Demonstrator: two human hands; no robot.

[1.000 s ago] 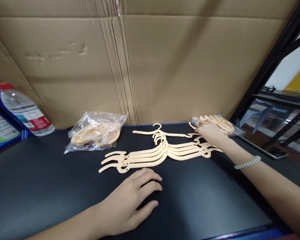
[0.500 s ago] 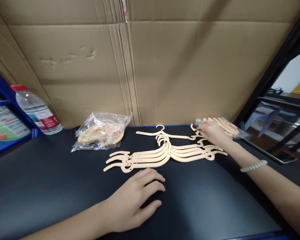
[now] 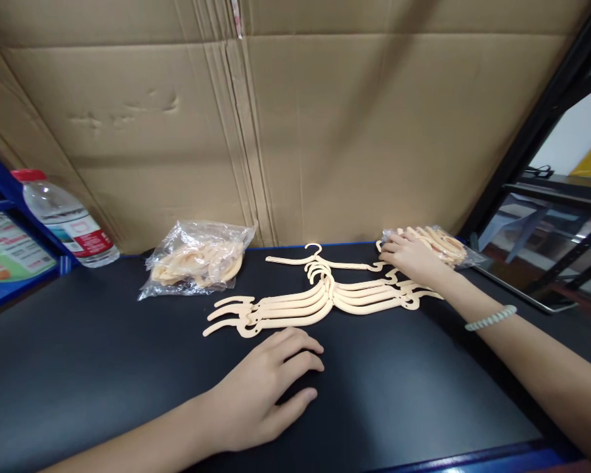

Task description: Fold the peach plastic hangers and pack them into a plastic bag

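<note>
My left hand [image 3: 270, 384] lies palm down on the black table [image 3: 128, 381], fingers apart, holding nothing. Just beyond its fingertips are several cream-coloured clothes hangers [image 3: 295, 312], overlapping in a row with their hooks bunched at the centre. One more hanger [image 3: 295, 261] lies behind them, its left arm ending plainly without a curved end piece. At the right my right hand [image 3: 408, 257] reaches over loose curved pieces at the mouth of a clear bag of cream hanger parts [image 3: 440, 243]. Its fingers look spread; what lies beneath the palm is hidden.
A second clear plastic bag [image 3: 197, 259] of cream parts lies at the back left. Beyond it leans a water bottle [image 3: 73, 220] with a red cap, beside a blue rack [image 3: 4, 276]. A cardboard wall [image 3: 325, 131] closes the back; a black metal frame [image 3: 536, 138] stands at right.
My right hand has shifted slightly towards the bag, its fingers now more spread than before. My left hand stays in place. The whole view has shifted a little.
</note>
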